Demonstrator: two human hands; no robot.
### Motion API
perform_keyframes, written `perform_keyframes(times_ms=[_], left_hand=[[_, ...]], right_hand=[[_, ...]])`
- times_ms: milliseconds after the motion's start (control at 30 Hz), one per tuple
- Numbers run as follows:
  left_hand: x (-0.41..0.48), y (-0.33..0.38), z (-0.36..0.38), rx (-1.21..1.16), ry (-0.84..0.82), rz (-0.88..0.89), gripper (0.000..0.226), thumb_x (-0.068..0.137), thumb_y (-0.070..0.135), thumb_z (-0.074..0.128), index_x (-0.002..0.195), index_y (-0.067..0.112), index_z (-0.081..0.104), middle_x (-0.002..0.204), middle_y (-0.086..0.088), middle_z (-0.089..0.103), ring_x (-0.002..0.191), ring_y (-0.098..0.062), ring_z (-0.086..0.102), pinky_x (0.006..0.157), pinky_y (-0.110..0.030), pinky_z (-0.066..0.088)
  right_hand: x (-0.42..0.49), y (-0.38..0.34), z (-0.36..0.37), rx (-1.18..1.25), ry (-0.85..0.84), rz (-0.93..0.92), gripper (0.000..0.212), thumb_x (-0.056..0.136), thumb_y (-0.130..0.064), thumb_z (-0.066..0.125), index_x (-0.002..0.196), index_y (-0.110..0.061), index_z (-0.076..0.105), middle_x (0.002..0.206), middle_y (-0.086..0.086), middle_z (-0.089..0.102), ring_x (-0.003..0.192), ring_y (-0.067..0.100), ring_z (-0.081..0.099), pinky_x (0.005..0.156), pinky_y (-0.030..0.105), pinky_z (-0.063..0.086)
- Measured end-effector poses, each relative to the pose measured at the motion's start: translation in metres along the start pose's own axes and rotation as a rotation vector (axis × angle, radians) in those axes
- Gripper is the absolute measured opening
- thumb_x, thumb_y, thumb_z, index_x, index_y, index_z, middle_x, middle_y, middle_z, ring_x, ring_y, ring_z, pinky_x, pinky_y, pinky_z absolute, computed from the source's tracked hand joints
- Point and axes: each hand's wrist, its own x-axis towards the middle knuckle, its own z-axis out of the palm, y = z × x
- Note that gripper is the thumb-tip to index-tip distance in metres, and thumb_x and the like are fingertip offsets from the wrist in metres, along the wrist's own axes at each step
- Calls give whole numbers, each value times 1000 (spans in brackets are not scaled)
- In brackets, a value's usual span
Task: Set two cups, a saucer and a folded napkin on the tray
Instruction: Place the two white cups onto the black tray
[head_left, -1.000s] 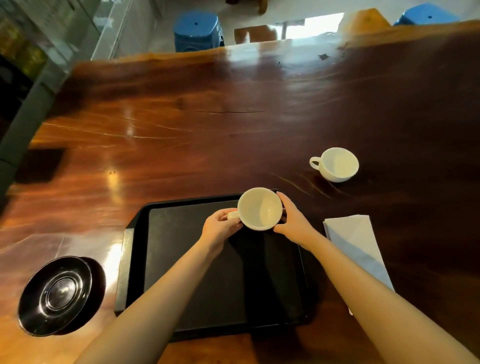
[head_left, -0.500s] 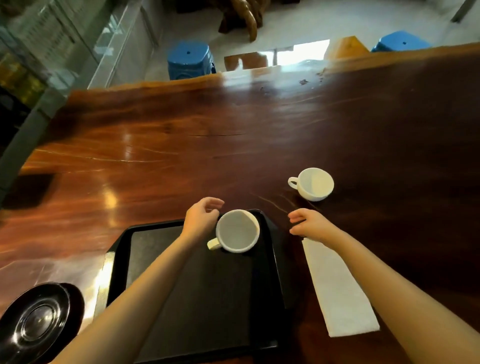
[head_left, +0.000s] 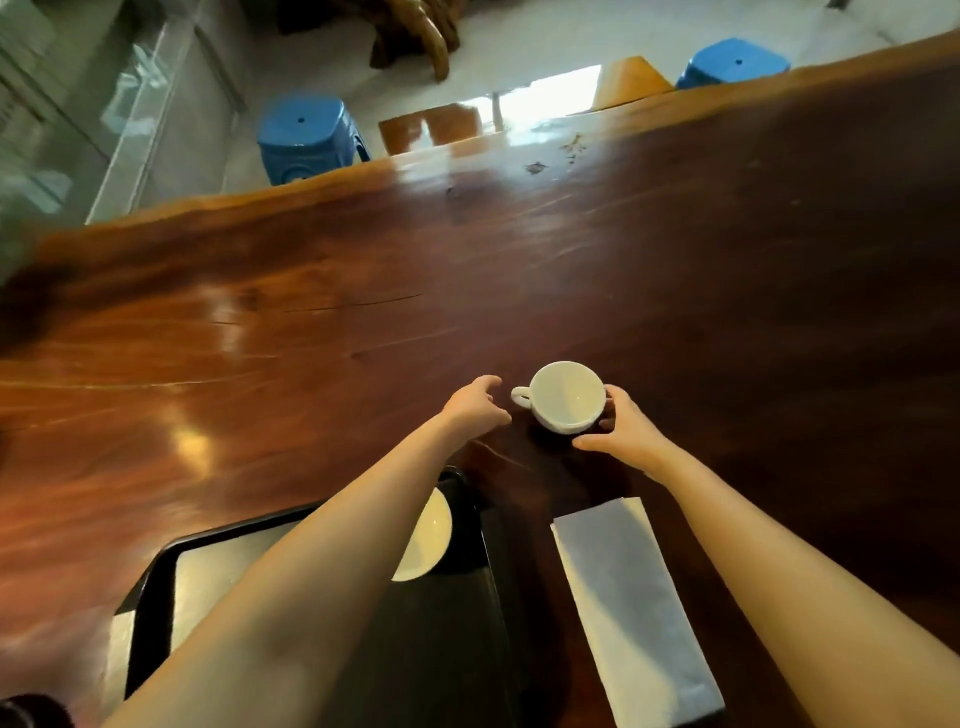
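Polished dark wooden table (head_left: 675, 291) fills most of the view; beyond its far edge stand two blue stools (head_left: 306, 137) on a pale floor.

At lower left, a black tray (head_left: 150, 597) lies on the table. One white cup (head_left: 428, 540) sits in the tray's far right corner, largely hidden by the left forearm that crosses above it.

Left hand (head_left: 475, 405) is extended past the tray, fingers spread and curved, empty. It is just beside the handle of a second white cup (head_left: 563, 397) but not touching it.

Second cup stands upright on the bare table, beyond the tray, handle pointing left.

Right hand (head_left: 623, 428) is at the cup's right side. Its fingertips rest against the cup wall, thumb lower and nearer the table; whether the hand has a full hold on the cup cannot be told.

Folded napkin (head_left: 634, 608), pale and oblong, lies flat on the table just right of the tray, between the tray and the right forearm.
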Motion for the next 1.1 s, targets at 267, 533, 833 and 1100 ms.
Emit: perform_keyframes(times_ms=[267, 533, 833, 1100], left_hand=[[34, 1, 25, -137, 91, 75, 38, 83, 6, 58, 119, 19, 59, 121, -6, 63, 105, -18, 59, 88, -30, 51], [28, 0, 21, -298, 105, 46, 29, 83, 1, 61, 106, 17, 66, 104, 0, 63, 98, -17, 61, 77, -25, 52], [-30, -12, -36, -420, 300, 138, 26, 77, 11, 72, 102, 16, 69, 101, -3, 68, 89, -15, 62, 79, -28, 52], [-115, -81, -92, -566, 499, 79, 31, 76, 16, 74, 107, 14, 68, 105, -4, 68, 91, -15, 62, 77, -28, 53]], right_hand=[[20, 7, 12, 139, -41, -168, 98, 68, -19, 82, 140, -38, 18, 146, -3, 26, 124, 8, 29, 102, 31, 31], [23, 3, 15, 173, -40, -174, 98, 69, -15, 81, 142, -36, 19, 147, -4, 29, 121, 5, 27, 95, 28, 31], [-9, -67, 28, 178, -120, -306, 90, 72, -13, 78, 140, -32, 23, 144, -3, 33, 122, 10, 33, 97, 30, 35], [-56, -134, 107, 60, -222, -453, 87, 71, -13, 79, 136, -40, 27, 146, -3, 24, 118, 6, 29, 99, 32, 30]])
